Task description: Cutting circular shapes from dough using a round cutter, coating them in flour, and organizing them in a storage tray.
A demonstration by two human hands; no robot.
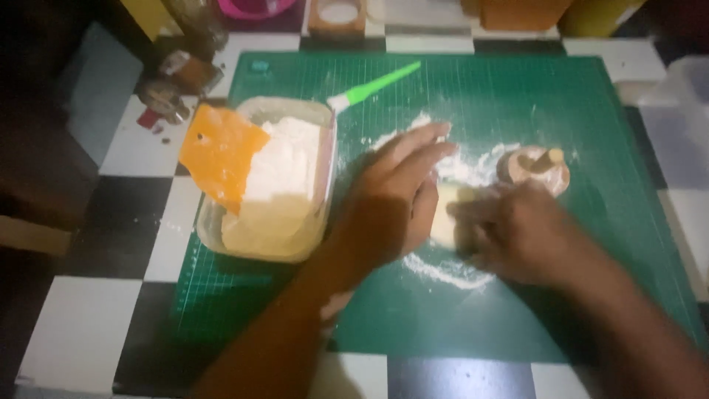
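A pale lump of dough (445, 214) lies on a floured patch of the green cutting mat (473, 318). My left hand (395, 196) rests flat against the dough's left side, fingers stretched toward the far edge. My right hand (517, 229) is curled over the dough's right side and covers most of it. Just beyond my right hand stands a small round wooden stamp (535, 168) with a short handle, dusted with flour.
A clear plastic tub (275, 181) of flour and dough sits at the mat's left, an orange scraper (221, 155) leaning in it. A green-handled brush (373, 86) lies behind it. Jars and boxes line the checkered table's far edge; a translucent container (683, 111) is at right.
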